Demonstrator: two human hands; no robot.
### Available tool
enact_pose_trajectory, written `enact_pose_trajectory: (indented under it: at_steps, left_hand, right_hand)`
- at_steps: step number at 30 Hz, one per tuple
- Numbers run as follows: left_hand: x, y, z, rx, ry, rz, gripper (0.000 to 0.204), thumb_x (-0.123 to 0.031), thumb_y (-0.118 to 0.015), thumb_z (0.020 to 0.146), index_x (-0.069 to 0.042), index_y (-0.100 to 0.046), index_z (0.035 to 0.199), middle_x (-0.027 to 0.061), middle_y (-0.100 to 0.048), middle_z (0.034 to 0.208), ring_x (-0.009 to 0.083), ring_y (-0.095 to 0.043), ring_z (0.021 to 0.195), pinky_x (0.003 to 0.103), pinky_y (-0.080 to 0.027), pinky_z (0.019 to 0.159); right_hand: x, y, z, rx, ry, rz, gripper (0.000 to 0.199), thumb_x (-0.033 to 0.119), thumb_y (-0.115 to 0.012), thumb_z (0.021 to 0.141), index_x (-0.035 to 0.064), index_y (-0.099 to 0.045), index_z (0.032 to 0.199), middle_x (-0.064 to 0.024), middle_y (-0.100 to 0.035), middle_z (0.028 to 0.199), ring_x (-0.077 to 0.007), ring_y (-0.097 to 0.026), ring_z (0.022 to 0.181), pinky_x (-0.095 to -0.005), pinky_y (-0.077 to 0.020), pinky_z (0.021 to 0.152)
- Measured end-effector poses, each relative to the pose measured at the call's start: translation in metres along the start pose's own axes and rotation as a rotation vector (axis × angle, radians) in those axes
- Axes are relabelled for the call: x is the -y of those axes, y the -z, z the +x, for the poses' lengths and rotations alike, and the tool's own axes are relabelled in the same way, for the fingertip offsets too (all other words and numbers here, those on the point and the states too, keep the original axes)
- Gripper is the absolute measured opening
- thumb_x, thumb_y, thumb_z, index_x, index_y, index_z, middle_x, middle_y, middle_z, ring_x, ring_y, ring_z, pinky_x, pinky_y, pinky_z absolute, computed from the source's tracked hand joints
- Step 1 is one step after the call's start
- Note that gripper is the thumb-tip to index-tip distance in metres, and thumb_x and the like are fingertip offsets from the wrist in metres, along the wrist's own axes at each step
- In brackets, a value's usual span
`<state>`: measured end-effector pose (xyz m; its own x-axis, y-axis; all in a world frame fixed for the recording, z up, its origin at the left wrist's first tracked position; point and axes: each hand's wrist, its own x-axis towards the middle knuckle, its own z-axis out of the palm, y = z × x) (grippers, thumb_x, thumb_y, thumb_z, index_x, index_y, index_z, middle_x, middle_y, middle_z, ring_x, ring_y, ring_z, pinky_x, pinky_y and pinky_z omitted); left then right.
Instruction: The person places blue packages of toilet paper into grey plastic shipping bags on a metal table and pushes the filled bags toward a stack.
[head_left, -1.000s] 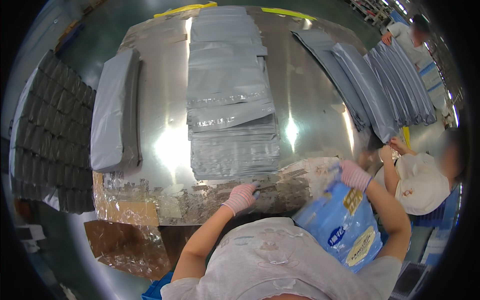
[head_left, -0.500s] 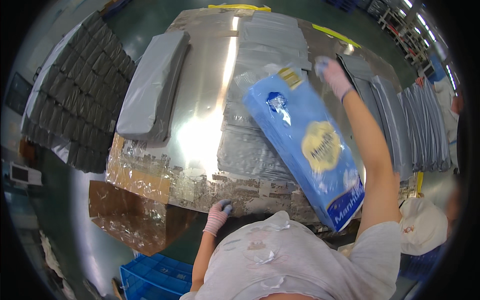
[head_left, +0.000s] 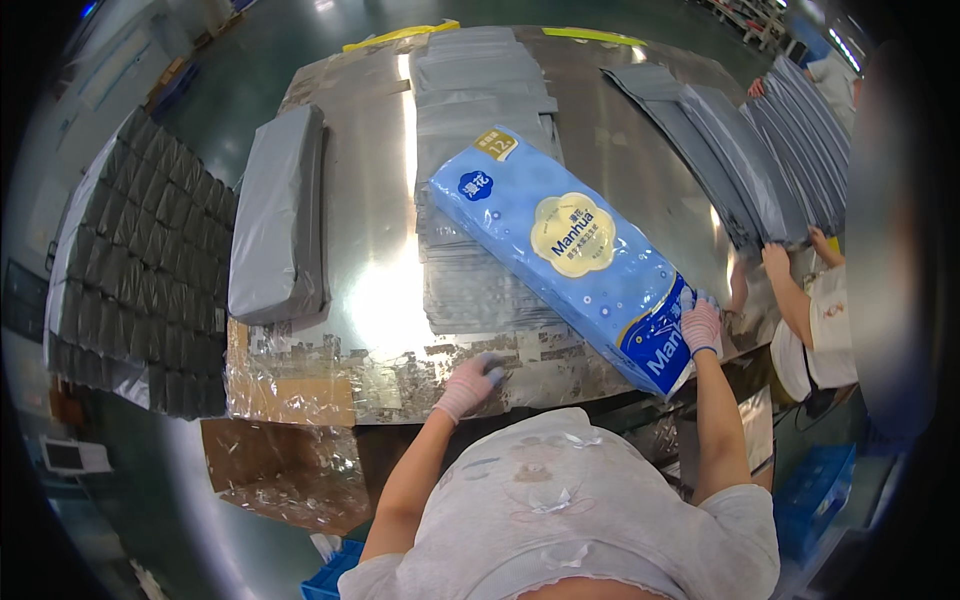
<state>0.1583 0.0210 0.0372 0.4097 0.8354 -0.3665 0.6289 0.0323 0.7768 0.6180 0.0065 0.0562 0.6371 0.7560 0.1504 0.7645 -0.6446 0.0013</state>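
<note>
A long, shiny blue tissue pack (head_left: pixel 555 240) with a cream emblem lies slantwise on the table, its far part over a row of overlapping flat grey plastic bags (head_left: pixel 460 75). Its near end points towards me on the right. There my right hand (head_left: pixel 702 325), in a pale pink glove, grips the dark blue end at the right edge. My left hand (head_left: pixel 468 388), gloved alike, is at the table's near edge with its fingers apart and nothing in them. Between it and the pack there is a gap.
On the metal table (head_left: pixel 370 180), a wrapped grey bundle (head_left: pixel 275 215) lies at left. Grey-wrapped packs (head_left: pixel 140 270) are stacked beyond. A cardboard box (head_left: pixel 285 470) hangs below the near edge. At right, a co-worker's hand (head_left: pixel 778 262) is near folded grey bags (head_left: pixel 745 160).
My right hand has come back from beyond the pack's far right side to its near end. The pack lies flatter and slightly farther away. My left hand has shifted along the edge; the view has turned.
</note>
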Motion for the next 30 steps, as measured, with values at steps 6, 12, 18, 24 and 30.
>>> enact_pose_trajectory:
  at_steps: [6, 12, 18, 24, 30]
  left_hand:
    - [-0.045, -0.032, -0.017, 0.174, -0.175, -0.186, 0.043, -0.024, -0.060, 0.082, -0.002, -0.052, 0.117, 0.0175, -0.060, 0.107, 0.0263, -0.059, 0.098, 0.033, -0.046, 0.086]
    - [-0.050, -0.027, -0.053, 0.181, -0.151, -0.037, 0.076, -0.036, -0.068, 0.075, -0.003, -0.029, 0.132, 0.0208, -0.047, 0.125, 0.0292, -0.053, 0.108, 0.036, -0.044, 0.088]
    - [0.002, -0.019, -0.063, 0.107, -0.124, -0.215, 0.087, -0.027, -0.068, 0.078, -0.002, -0.011, 0.138, 0.0220, -0.043, 0.129, 0.0313, -0.046, 0.116, 0.037, -0.042, 0.093]
    - [0.024, -0.006, -0.076, -0.023, -0.128, -0.272, 0.078, -0.026, -0.062, 0.084, -0.001, -0.012, 0.139, 0.0191, -0.050, 0.122, 0.0242, -0.050, 0.109, 0.031, -0.040, 0.093]
    - [0.036, 0.014, -0.094, -0.103, -0.048, -0.167, 0.069, -0.032, -0.060, 0.082, -0.005, -0.026, 0.135, 0.0200, -0.058, 0.111, 0.0316, -0.057, 0.102, 0.036, -0.043, 0.087]
  right_hand:
    - [0.044, 0.040, -0.069, 0.188, -0.100, 0.006, 0.056, 0.054, -0.032, 0.088, 0.0070, -0.054, 0.111, -0.0195, -0.054, 0.113, -0.0350, -0.051, 0.106, -0.0443, -0.0403, 0.089]
    - [0.093, 0.056, -0.144, 0.377, 0.012, 0.326, 0.060, 0.059, -0.034, 0.084, 0.0071, -0.059, 0.103, -0.0180, -0.059, 0.104, -0.0343, -0.054, 0.101, -0.0424, -0.0415, 0.087]
    - [0.130, 0.061, -0.178, 0.511, 0.015, 0.412, 0.065, 0.062, -0.043, 0.079, 0.0054, -0.060, 0.105, -0.0196, -0.060, 0.106, -0.0340, -0.056, 0.100, -0.0404, -0.0421, 0.088]
    - [0.146, 0.063, -0.216, 0.555, 0.046, 0.536, 0.067, 0.062, -0.048, 0.078, 0.0015, -0.060, 0.104, -0.0195, -0.061, 0.103, -0.0333, -0.057, 0.097, -0.0395, -0.0428, 0.086]
    - [0.155, 0.066, -0.250, 0.542, 0.127, 0.572, 0.061, 0.061, -0.049, 0.078, 0.0058, -0.064, 0.098, -0.0195, -0.063, 0.095, -0.0352, -0.058, 0.092, -0.0387, -0.0446, 0.081]
